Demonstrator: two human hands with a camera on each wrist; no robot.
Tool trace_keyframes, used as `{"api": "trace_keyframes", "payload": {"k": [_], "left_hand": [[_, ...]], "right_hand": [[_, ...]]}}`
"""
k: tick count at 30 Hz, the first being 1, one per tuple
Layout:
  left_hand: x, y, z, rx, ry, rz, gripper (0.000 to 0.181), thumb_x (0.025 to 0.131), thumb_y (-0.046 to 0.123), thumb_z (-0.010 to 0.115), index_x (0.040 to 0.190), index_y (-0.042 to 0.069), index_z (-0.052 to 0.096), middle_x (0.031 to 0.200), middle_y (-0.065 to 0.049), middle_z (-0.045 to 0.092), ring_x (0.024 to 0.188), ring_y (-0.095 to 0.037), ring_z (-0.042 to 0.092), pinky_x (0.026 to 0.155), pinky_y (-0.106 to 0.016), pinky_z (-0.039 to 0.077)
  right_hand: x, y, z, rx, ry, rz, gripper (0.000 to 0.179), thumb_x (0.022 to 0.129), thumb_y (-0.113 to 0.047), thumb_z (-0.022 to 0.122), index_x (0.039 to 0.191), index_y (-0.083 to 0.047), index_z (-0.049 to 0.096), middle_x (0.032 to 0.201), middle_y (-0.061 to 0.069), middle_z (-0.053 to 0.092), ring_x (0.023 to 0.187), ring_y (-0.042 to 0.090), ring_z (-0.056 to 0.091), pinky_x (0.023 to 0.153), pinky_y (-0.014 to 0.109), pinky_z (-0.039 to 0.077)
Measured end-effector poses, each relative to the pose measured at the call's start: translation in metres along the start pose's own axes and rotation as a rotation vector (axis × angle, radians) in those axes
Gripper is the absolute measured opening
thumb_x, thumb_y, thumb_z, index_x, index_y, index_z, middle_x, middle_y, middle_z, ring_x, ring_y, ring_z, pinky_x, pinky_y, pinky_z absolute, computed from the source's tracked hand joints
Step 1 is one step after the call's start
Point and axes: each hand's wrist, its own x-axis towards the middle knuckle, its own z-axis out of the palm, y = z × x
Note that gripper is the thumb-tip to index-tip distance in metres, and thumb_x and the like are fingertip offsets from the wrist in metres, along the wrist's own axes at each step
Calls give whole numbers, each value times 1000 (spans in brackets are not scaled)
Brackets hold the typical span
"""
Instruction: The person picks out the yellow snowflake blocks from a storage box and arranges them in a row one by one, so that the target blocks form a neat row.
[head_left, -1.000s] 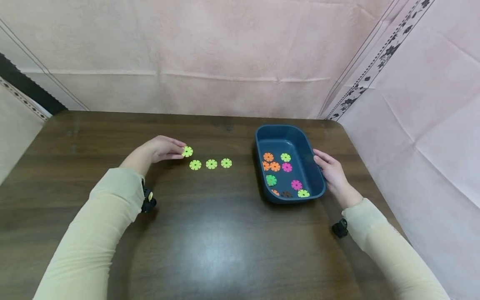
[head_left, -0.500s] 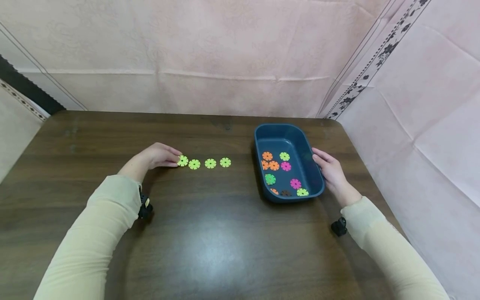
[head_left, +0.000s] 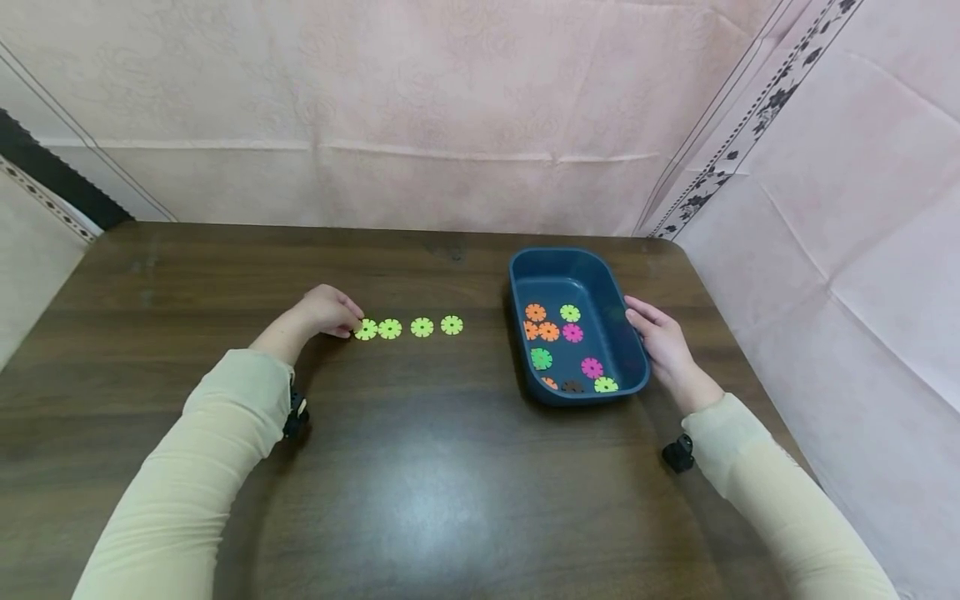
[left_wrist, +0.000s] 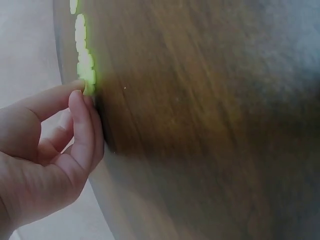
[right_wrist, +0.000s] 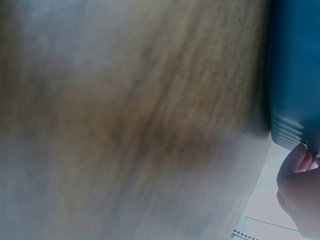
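Note:
In the head view, several yellow-green flower-shaped discs lie in a row left of the middle of the table. My left hand (head_left: 327, 313) pinches the edge of the leftmost flower-shaped disc (head_left: 367, 330). That disc sits close beside the second disc (head_left: 390, 329); the third (head_left: 422, 327) and the one at the right end (head_left: 452, 325) are spaced apart. In the left wrist view, thumb and fingertips (left_wrist: 77, 97) meet at the glowing disc (left_wrist: 88, 75). My right hand (head_left: 663, 346) grips the right side of a dark blue bin (head_left: 551, 260); its fingers are partly hidden in the right wrist view.
Inside the bin lie orange, pink, green, brown and yellow-green flower-shaped discs, such as an orange one (head_left: 536, 312) and a pink one (head_left: 592, 367). The brown wooden table (head_left: 420, 467) meets cloth-covered walls (head_left: 450, 108) at its back and right.
My left hand has brought its disc left and down from above the row to the row's left end. The right hand stays on the bin.

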Motion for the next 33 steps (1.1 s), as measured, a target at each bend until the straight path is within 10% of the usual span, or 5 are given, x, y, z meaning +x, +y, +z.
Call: {"api": "trace_keyframes", "payload": {"k": [7,13,23,33], "left_hand": [[5,16,-1,-9,-1,48,32,90,8,57,115,-12,55,92,-10,60,69,-7,54,65,-17,53],[13,56,8,-106,-25,123,36,93,10,55,123,-9,52,118,-22,58,70,-4,58,70,-16,54],[22,138,53,-251,-97,230,34,92,11,58,123,-5,54,98,-7,59,74,-8,58,88,-30,54],[31,178,108,-249,-119,248,31,90,14,62,118,0,60,116,-16,62,99,-23,62,86,-30,55]], "right_hand": [[-1,-2,-3,42,5,-19,56,94,-36,53,145,-22,36,154,6,27,108,6,50,74,11,51],[-2,-1,-6,26,7,-8,56,94,-37,52,145,-23,35,155,5,26,119,12,45,74,10,51],[-3,1,-3,41,16,-22,54,95,-33,52,144,-20,37,152,8,31,101,2,51,75,12,51],[-3,1,0,37,-1,-27,56,94,-36,54,144,-21,36,152,6,31,102,3,52,77,12,52]]}}
